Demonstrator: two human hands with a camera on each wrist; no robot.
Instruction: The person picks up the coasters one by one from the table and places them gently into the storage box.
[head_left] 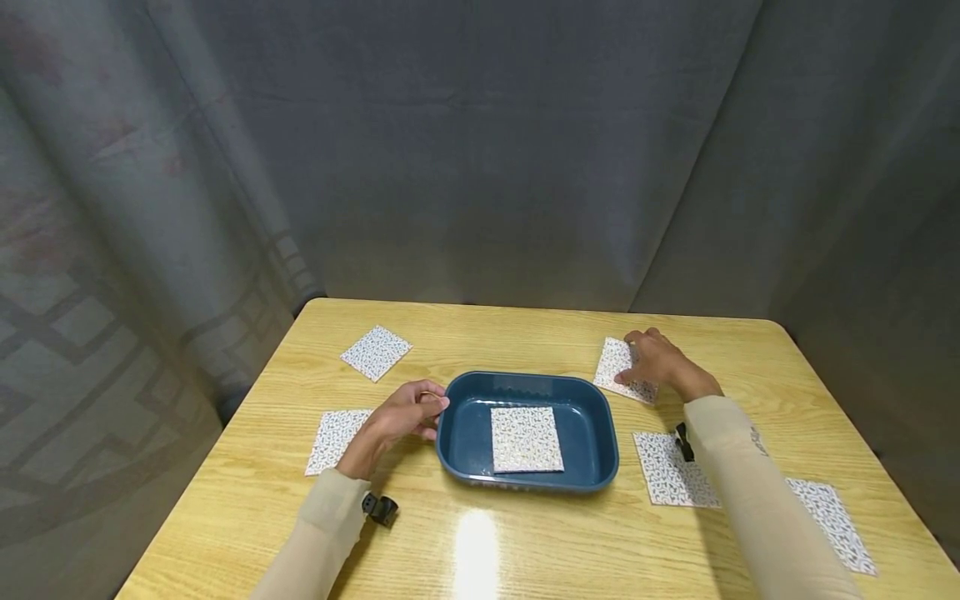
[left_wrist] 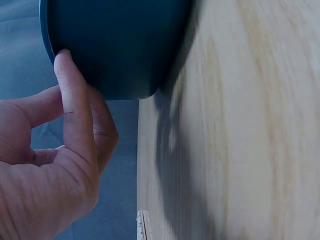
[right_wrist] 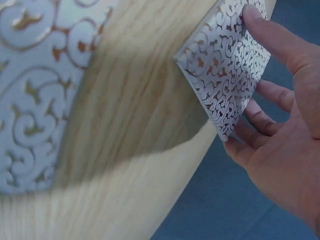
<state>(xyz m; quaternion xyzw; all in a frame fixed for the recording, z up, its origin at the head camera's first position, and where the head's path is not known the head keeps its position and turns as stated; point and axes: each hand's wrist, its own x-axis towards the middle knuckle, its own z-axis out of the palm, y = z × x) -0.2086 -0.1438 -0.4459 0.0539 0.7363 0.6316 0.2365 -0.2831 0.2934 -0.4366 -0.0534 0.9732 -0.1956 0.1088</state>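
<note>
A dark blue rectangular tray (head_left: 527,483) stands mid-table. Inside it lies a thin white square with a scroll pattern (head_left: 527,439). At the tray's left end, my left hand (head_left: 411,412) grips the rim, thumb on the edge and the other fingers bent by the outer wall, as the left wrist view shows. Beyond the tray's right end, my right hand (head_left: 660,362) holds another white patterned square (right_wrist: 225,70) by its edges. The thumb lies over its face and the other fingertips are at the opposite edge, partly hidden behind it.
More patterned squares lie about the wooden table (head_left: 420,542): one at the back left (head_left: 377,353), one beside my left wrist (head_left: 335,440), one under my right forearm (head_left: 671,471) and one at the right (head_left: 832,525). A grey curtain (head_left: 480,167) hangs behind.
</note>
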